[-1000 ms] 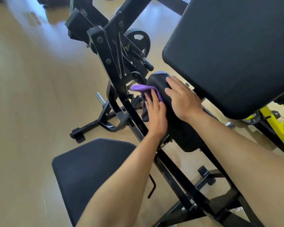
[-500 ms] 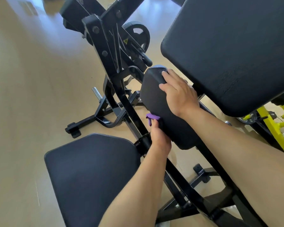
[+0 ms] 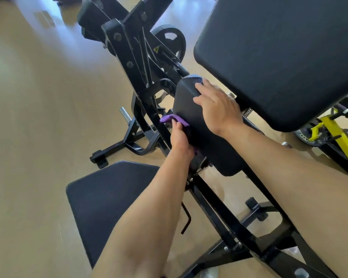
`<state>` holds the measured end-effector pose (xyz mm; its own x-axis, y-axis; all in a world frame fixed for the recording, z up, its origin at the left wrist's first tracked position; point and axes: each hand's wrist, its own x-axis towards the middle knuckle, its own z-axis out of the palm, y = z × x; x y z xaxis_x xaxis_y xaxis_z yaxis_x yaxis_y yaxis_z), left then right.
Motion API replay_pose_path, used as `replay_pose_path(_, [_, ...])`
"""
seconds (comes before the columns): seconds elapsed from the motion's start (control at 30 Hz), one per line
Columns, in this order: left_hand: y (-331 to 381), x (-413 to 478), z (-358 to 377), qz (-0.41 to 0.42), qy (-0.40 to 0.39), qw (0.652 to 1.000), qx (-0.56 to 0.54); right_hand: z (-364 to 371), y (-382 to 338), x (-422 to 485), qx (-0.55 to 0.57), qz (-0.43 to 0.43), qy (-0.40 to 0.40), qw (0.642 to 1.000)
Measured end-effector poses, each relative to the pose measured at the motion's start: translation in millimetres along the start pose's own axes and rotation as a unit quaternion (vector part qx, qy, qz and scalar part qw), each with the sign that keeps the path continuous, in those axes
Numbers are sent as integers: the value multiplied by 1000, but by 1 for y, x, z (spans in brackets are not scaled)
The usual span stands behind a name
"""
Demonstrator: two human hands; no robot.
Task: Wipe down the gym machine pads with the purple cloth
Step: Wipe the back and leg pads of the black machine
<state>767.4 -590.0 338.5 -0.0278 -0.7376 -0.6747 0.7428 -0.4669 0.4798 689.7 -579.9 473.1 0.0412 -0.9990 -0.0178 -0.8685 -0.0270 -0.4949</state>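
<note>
1. My left hand point(image 3: 180, 138) lies with the fingers almost straight and close together. It presses the purple cloth point(image 3: 174, 119) flat against the left side of the small pad point(image 3: 189, 109). I do not think it pinches the cloth, but my thumb is hidden.
2. The cloth sits between my palm and the side of the pad, about halfway along it. One folded end sticks out past my fingertips.
3. To wipe well, I should push with the whole palm and not only the fingertips. The strokes should go along the length of the pad, each one a little over the last, up to the rounded top end and down to the lower end.
4. The loose end hangs just beside the black frame point(image 3: 139, 77). It may catch there, so it is better to fold it under my fingers.
5. My right hand point(image 3: 219, 111) rests open on the upper face of the same pad, fingers spread, to steady it. I must lift this hand later to clean under it.
6. The large pad point(image 3: 279, 57) and the seat pad point(image 3: 113, 197) probably need the cloth too.
</note>
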Motion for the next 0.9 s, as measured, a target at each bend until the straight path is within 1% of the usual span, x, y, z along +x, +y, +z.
replay_pose_path(0.07, [24, 15, -1, 15, -5, 999, 40, -1, 1, 1, 6, -4, -5, 1000])
replay_pose_path(0.13, [18, 20, -2, 15, 8, 999, 49, -2, 1, 2, -2, -3, -4, 1000])
replay_pose_path(0.2, [-10, 5, -6, -10, 16, 999, 31, -1, 0, 3, -12, -3, 0, 1000])
replay_pose_path(0.3, [-68, -29, -18, -81, -22, 996, 0, -2, -1, 1, -26, -17, 6, 999])
replay_pose_path(0.37, [-98, -44, -23, -98, -16, 995, -24, -4, -1, 0, -20, -18, -3, 1000])
replay_pose_path(0.4, [-107, -49, -25, -108, -10, 993, -42, -6, -1, 0, 7, -11, -7, 1000])
replay_pose_path(0.47, [-117, -59, -28, -123, -15, 991, -53, -11, 1, -5, 129, 27, -7, 991])
replay_pose_path(0.5, [-117, -64, -29, -129, -23, 991, -42, -13, 1, -12, 178, 38, 6, 983])
replay_pose_path(0.53, [-117, -67, -30, -137, -35, 990, -31, -14, 4, -23, 203, 30, 26, 978])
replay_pose_path(0.6, [-114, -79, -31, -137, -43, 990, 0, -8, 14, -57, 164, -34, 106, 980])
replay_pose_path(0.67, [-107, -90, -31, -125, -51, 989, 54, 8, 28, -96, 88, -102, 214, 967])
replay_pose_path(0.7, [-102, -94, -32, -119, -53, 988, 84, 13, 31, -110, 70, -101, 245, 962])
replay_pose_path(0.73, [-97, -98, -32, -117, -58, 985, 110, 16, 32, -118, 77, -78, 252, 961])
replay_pose_path(0.83, [-79, -103, -31, -133, -90, 971, 179, 14, 24, -125, 124, 51, 210, 968])
replay_pose_path(0.9, [-64, -109, -24, -145, -90, 962, 214, 12, 22, -134, 145, 145, 236, 950])
